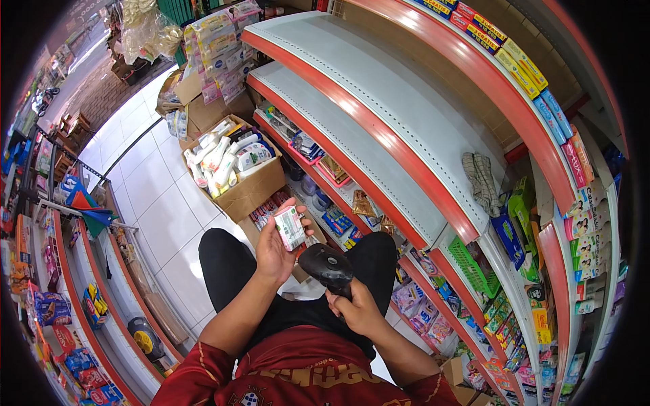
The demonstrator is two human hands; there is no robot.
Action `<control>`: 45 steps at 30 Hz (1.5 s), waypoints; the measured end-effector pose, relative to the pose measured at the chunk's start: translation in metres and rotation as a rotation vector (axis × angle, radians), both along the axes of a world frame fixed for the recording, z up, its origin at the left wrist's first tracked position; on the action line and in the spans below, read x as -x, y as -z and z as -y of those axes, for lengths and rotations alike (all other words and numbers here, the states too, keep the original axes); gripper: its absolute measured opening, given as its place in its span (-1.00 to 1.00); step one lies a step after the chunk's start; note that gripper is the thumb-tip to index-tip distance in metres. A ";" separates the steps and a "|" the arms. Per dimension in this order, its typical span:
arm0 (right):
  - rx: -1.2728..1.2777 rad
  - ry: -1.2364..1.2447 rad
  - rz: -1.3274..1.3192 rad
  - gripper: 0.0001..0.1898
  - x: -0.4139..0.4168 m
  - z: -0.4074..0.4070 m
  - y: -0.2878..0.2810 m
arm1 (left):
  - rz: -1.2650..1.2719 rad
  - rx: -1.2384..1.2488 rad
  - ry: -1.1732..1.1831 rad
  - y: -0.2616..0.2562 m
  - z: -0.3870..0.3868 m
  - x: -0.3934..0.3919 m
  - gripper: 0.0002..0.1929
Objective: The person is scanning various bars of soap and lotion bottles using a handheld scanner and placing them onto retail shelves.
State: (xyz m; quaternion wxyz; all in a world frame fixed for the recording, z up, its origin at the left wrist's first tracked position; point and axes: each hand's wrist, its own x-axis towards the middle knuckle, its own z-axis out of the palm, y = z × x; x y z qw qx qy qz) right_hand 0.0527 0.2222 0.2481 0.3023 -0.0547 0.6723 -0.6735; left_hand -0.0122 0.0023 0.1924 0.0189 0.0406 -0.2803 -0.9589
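Note:
My left hand (278, 248) holds a small pink and white box (290, 228), perhaps boxed soap, with its printed side turned up. Close to the box's right is the head of a black handheld barcode scanner (326, 265); my right hand (350, 303) is wrapped around its handle. The scanner and the box do not appear to touch. Both hands are above my lap, between my knees. Beyond them stands an open cardboard box (254, 189) filled with white bottles (218, 161) and tubes. Small packets (266, 209) lie in another carton just under it.
Metal shelves with red edges (350, 107) curve along the right, two wide tiers holding little beyond a checked cloth (477, 182). Boxed goods line the upper tier (515, 68). More stocked shelves (91, 325) stand at left. White floor tiles (155, 188) show between.

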 end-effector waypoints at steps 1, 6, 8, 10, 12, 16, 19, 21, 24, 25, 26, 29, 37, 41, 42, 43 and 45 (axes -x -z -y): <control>-0.038 -0.006 -0.067 -0.66 -0.001 0.002 0.001 | -0.004 0.008 -0.004 0.000 -0.001 0.000 -0.35; -0.119 -0.005 -0.210 -0.66 0.003 0.000 -0.012 | -0.029 -0.002 0.010 -0.004 -0.004 0.002 -0.38; -0.112 0.027 -0.377 -0.56 0.009 -0.006 -0.026 | 0.025 0.076 -0.078 -0.011 -0.007 -0.001 -0.46; -0.090 0.151 -0.462 -0.49 0.017 -0.012 -0.052 | 0.136 0.112 -0.099 -0.015 -0.001 -0.003 -0.63; -0.165 0.259 -0.648 -0.34 0.036 -0.027 -0.072 | 0.234 0.132 -0.096 -0.016 0.009 0.002 -0.70; -0.563 0.450 -0.842 -0.35 0.077 -0.055 -0.128 | 0.203 0.028 -0.022 -0.040 0.023 0.018 -0.57; -0.819 0.504 -1.019 -0.34 0.117 -0.075 -0.142 | 0.143 0.076 0.028 -0.088 0.028 0.034 -0.20; -0.897 0.516 -1.011 -0.33 0.144 -0.085 -0.142 | -0.016 0.225 -0.013 -0.116 0.029 0.050 -0.18; -1.072 0.495 -0.987 -0.33 0.182 -0.095 -0.131 | -0.168 0.348 -0.073 -0.172 0.024 0.068 -0.05; -1.067 0.494 -0.994 -0.33 0.192 -0.096 -0.125 | -0.242 0.380 -0.099 -0.186 0.024 0.073 -0.05; -1.121 0.495 -0.994 -0.33 0.201 -0.096 -0.120 | -0.275 0.386 -0.074 -0.195 0.025 0.078 -0.05; -1.181 0.493 -0.997 -0.33 0.217 -0.090 -0.118 | -0.369 0.510 -0.165 -0.215 0.025 0.090 -0.04; -1.295 0.537 -1.015 -0.33 0.234 -0.099 -0.114 | -0.555 0.926 -0.396 -0.225 0.013 0.105 -0.02; -1.094 0.635 -1.344 -0.33 0.207 -0.081 -0.122 | -0.586 1.379 -0.580 -0.225 0.013 0.102 -0.10; -0.838 0.605 -1.382 -0.33 0.195 -0.071 -0.131 | -0.583 1.334 -0.526 -0.229 0.007 0.098 -0.12; -0.735 0.566 -1.403 -0.31 0.180 -0.055 -0.133 | -0.554 1.287 -0.426 -0.226 0.002 0.096 -0.10; -0.654 0.539 -1.423 -0.28 0.150 -0.029 -0.146 | -0.609 1.233 -0.307 -0.218 -0.017 0.094 -0.11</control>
